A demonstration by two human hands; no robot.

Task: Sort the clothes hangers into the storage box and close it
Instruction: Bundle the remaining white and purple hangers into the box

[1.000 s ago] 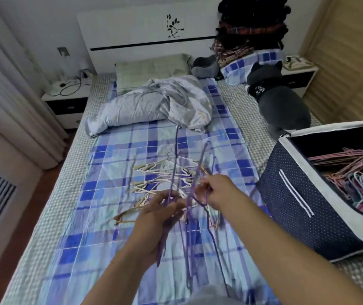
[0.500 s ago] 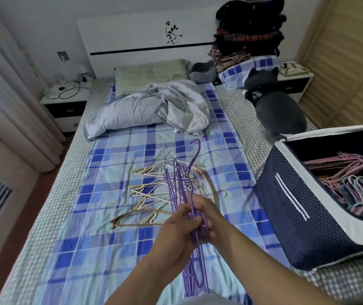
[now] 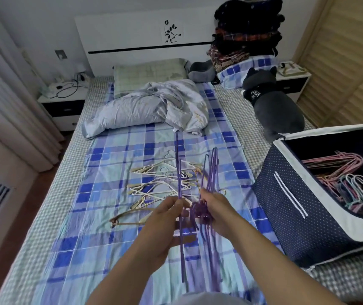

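Above the blue checked bed, my left hand (image 3: 165,219) pinches a single purple hanger (image 3: 178,172) held edge-on. Just to its right, my right hand (image 3: 214,208) grips a bunch of several purple hangers (image 3: 209,179) by their hooks. Beyond my hands, a loose pile of cream and gold hangers (image 3: 154,186) lies on the sheet. The navy dotted storage box (image 3: 295,216) stands open on the bed's right side, with pink and pastel hangers (image 3: 341,177) inside.
A crumpled grey duvet (image 3: 149,106) and a green pillow (image 3: 149,72) lie at the head of the bed. A grey plush cat (image 3: 273,106) rests at the right, folded clothes (image 3: 246,34) stacked behind it. Nightstands flank the bed; curtains hang on the left.
My hands, clasped together on the purple bunch half a second ago, have parted. The left now holds one hanger apart from the bunch in the right.
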